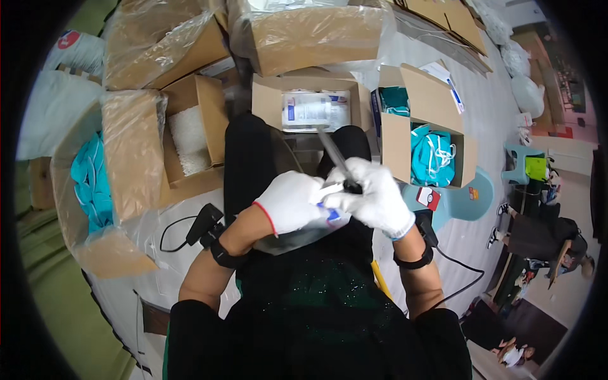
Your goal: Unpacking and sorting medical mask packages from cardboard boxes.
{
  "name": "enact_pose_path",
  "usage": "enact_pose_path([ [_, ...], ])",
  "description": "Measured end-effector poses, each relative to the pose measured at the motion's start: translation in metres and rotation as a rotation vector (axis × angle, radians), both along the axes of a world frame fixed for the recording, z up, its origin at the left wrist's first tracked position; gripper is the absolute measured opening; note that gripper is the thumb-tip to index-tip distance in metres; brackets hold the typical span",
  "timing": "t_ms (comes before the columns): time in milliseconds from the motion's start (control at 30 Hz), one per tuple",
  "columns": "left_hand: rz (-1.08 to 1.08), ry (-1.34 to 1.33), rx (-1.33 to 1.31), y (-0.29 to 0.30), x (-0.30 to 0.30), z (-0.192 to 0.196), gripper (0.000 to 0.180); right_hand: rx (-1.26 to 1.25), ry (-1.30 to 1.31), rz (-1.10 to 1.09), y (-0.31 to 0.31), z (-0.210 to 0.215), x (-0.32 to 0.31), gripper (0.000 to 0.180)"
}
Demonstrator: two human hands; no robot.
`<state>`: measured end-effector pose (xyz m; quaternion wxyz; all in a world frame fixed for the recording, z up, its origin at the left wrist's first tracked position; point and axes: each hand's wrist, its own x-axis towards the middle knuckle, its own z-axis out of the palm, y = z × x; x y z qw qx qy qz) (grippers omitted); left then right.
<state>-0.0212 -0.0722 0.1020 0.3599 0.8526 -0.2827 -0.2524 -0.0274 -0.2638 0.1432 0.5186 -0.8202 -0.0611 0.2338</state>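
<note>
Both my hands wear white gloves and meet over my lap. My left hand [289, 202] pinches a small white packet [330, 190] with a blue-marked pouch [332, 216] under it. My right hand [379, 197] is closed around a dark pen-like tool [335, 158] that points up and away from me, its lower end touching the packet. A grey flat bag [297, 239] lies across my knees beneath the hands. Black straps sit on both wrists.
Open cardboard boxes ring my legs: one ahead with white packets [315, 109], one at right with teal masks [432, 155], one at left with white pellets [188, 140], and a plastic-lined one with teal items [92, 183]. A teal stool [465, 196] stands at right. People sit at far right.
</note>
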Motion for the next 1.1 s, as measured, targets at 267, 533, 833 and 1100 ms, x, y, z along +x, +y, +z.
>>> enact_pose_path([
  [267,0.327,0.046,-0.435,0.028,-0.003,0.002,0.038,-0.075,-0.085,0.105,-0.013,-0.013,-0.017,0.022],
  [533,1.159,-0.077,-0.818,0.113,0.022,0.025,0.023,-0.575,-0.071,-0.252,-0.077,-0.035,0.029,0.028],
  [833,1.123,0.267,-0.872,0.090,0.009,-0.010,0.020,-0.907,-0.425,-0.102,-0.080,-0.051,0.030,0.028],
  [1100,0.583,-0.354,-0.408,0.039,0.011,0.029,0.047,-0.625,-0.646,-0.011,-0.065,-0.008,-0.005,0.017],
])
